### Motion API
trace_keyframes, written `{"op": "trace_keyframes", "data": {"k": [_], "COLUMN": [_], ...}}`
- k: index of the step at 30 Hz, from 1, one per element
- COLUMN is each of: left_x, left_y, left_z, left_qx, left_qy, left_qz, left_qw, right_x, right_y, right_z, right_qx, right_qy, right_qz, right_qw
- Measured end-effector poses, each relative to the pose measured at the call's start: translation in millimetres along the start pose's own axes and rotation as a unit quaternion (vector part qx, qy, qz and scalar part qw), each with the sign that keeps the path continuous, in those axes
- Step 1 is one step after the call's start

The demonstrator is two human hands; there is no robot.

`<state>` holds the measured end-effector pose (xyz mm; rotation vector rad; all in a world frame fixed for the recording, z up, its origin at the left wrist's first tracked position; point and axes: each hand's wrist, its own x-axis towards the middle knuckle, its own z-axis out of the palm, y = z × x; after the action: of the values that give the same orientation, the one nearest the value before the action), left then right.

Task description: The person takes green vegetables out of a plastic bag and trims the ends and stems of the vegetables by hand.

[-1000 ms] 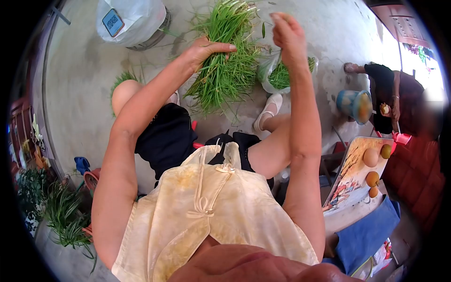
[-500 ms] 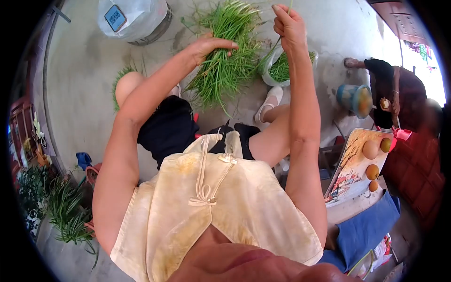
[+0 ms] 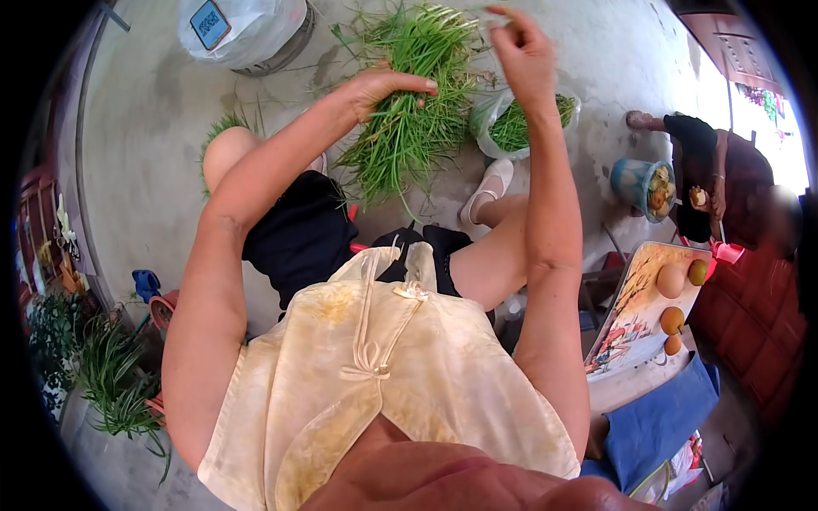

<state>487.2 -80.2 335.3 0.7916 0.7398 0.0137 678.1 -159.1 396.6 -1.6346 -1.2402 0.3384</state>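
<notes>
A thick bunch of chives [image 3: 413, 128], long thin green stalks with pale ends at the top, hangs over the floor in front of me. My left hand [image 3: 388, 89] is closed around its left side, thumb lying across the stalks. Right of the bunch, my right hand [image 3: 524, 60] is raised, slightly blurred, its index finger and thumb apart; no stalk shows between them. Below that hand, a white plastic bag [image 3: 484, 128] on the floor holds more chives [image 3: 511, 128]. Part of the bag is hidden by my right forearm.
A white-covered bucket [image 3: 277, 55] with a phone-sized QR code card [image 3: 210, 25] stands upper left. At right, another person [image 3: 733, 170] sits by a blue bucket [image 3: 629, 183] of produce. A picture-topped board [image 3: 635, 315] bears several round fruits. Potted plants [image 3: 115, 375] stand left.
The stalk that was pinched in my right hand is gone from it, and its finger and thumb have parted. My left hand stays on the bunch, shifted slightly right.
</notes>
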Motion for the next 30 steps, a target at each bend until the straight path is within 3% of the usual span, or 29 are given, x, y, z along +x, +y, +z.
{"op": "trace_keyframes", "data": {"k": [1, 2, 5, 14, 20, 21, 24, 27, 30], "left_x": [0.0, -0.3, -2.3, -7.4, -1.8, -2.1, -7.5, -12.9, -16.3], "left_y": [0.1, 0.0, 1.5, 5.3, -2.3, -2.3, -5.8, 5.9, 12.0], "left_z": [0.5, 0.9, 1.8, -8.2, -22.3, -22.3, -14.8, -13.9, -9.8], "left_qx": [0.009, 0.018, 0.034, 0.065, 0.048, 0.035, -0.168, -0.231, -0.246], "left_qy": [-0.005, -0.01, -0.02, -0.03, -0.056, -0.07, -0.138, -0.214, -0.187], "left_qz": [0.012, 0.023, 0.047, 0.046, 0.016, 0.013, 0.04, 0.071, 0.084], "left_qw": [1.0, 1.0, 0.998, 0.996, 0.997, 0.997, 0.975, 0.947, 0.947], "right_x": [-1.0, -0.9, -5.2, -2.8, 0.2, 0.3, 4.4, 1.0, -0.3], "right_y": [-0.8, -2.5, 1.4, -3.2, 1.7, 3.9, 9.9, 2.7, 3.9], "right_z": [1.9, 4.4, 6.0, -11.9, -15.8, -16.3, -19.7, -22.7, -22.4], "right_qx": [-0.012, -0.114, -0.219, -0.229, -0.055, 0.001, 0.147, 0.225, 0.268], "right_qy": [-0.04, -0.057, -0.053, -0.101, -0.114, -0.118, -0.147, -0.194, -0.208], "right_qz": [-0.045, -0.073, -0.126, -0.116, -0.047, 0.002, 0.122, 0.175, 0.189], "right_qw": [0.998, 0.989, 0.966, 0.961, 0.991, 0.993, 0.971, 0.939, 0.921]}}
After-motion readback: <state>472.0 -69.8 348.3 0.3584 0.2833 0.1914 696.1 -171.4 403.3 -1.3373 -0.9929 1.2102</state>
